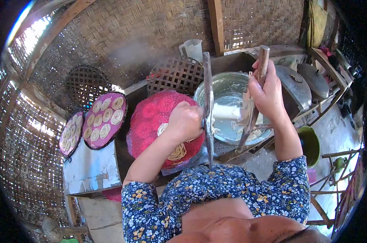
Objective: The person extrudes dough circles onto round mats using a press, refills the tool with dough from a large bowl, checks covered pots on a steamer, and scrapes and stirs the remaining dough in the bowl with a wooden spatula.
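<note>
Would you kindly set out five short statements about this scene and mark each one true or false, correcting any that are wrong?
1. The right hand grips a wooden bar. True.
2. The left hand lies open and flat. False: it is curled closed, next to a second wooden bar.
3. Two round trays at the person's left bear coiled noodle nests. True.
4. The green basin sits between those trays. False: it is on the person's right side, beyond the right forearm.
5. The pitcher is on the far side of the large basin, near the woven wall. True.
</note>
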Demonstrator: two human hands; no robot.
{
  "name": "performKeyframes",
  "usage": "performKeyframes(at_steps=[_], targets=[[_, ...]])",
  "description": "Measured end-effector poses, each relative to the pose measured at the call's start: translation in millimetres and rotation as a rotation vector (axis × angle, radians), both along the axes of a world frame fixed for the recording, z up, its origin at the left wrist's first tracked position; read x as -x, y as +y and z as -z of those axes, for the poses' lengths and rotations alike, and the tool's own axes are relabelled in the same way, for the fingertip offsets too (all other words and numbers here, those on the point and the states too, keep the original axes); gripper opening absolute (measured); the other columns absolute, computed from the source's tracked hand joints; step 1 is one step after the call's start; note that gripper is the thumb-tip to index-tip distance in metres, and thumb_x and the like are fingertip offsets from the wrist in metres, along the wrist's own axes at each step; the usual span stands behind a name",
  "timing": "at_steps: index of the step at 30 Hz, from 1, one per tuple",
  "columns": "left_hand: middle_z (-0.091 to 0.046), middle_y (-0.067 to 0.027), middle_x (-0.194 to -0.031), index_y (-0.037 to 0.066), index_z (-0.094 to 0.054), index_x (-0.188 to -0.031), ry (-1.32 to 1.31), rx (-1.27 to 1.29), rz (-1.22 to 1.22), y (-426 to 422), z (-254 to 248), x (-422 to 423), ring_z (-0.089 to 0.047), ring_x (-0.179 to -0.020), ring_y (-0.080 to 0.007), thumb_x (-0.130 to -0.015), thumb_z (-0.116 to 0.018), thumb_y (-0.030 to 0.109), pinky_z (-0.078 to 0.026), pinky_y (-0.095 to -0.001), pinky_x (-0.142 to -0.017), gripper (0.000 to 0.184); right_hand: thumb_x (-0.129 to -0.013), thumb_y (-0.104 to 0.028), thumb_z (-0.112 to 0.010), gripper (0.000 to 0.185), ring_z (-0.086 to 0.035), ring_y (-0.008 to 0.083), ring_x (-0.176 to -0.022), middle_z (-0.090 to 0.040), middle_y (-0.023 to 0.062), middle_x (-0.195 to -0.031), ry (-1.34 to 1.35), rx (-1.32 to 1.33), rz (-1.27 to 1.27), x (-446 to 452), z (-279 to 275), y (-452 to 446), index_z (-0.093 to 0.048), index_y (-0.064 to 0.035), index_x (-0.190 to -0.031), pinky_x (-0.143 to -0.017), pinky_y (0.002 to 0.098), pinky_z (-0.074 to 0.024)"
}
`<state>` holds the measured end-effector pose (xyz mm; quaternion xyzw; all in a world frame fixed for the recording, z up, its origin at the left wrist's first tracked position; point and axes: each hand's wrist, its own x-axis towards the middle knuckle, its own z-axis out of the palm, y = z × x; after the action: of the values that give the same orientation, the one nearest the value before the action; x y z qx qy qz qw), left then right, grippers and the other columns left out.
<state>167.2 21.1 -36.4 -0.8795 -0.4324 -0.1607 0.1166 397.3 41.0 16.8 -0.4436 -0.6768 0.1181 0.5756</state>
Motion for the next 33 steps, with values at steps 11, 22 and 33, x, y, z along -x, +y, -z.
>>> performKeyframes(at_steps=[11, 22, 33], targets=[[-0.054, -0.0087, -0.113, 0.010, -0.061, -0.092, -1.368, 0.692, 0.442, 31.7, 30.8, 1.2, -0.053, -0.106, -0.0259, -0.073, -0.066, 0.018, -0.049, -0.0353, -0.080, 0.021, -0.080, -0.002, -0.047, 0.025, -0.056, 0.0202, -0.068, -0.057, 0.0124, -0.075, 1.187, -0.258, -0.190, -10.8, 45.4, 9.8, -0.030, -0.0047, -0.097, -0.068, 0.0339, -0.0468], [-0.045, -0.0065, -0.110, 0.015, -0.050, -0.111, -1.637, 0.348, 0.598, -14.5, 9.7, 57.7, -0.043, -0.112, -0.0382, -0.080, -0.059, 0.035, -0.032, -0.0520, -0.096, 0.038, -0.073, -0.027, -0.060, 0.025, -0.061, 0.0299, -0.079, -0.062, 0.0131, -0.088, -1.286, 0.629, 0.333, -96.3, 228.0, 38.8, -0.066, -0.0066, -0.087, -0.062, 0.0486, -0.0474], [-0.046, -0.0086, -0.108, 0.009, -0.047, -0.114, -1.239, 0.338, 0.325, -60.5, 26.1, 79.3, -0.046, -0.106, -0.0381, -0.076, -0.063, 0.039, -0.041, -0.0480, -0.087, 0.051, -0.067, -0.014, -0.059, 0.010, -0.064, 0.0249, -0.067, -0.064, 0.0133, -0.070, -1.666, 0.586, 0.106, -100.7, 129.7, 27.9, -0.066, -0.0060, -0.068, -0.055, 0.0355, -0.0494]])
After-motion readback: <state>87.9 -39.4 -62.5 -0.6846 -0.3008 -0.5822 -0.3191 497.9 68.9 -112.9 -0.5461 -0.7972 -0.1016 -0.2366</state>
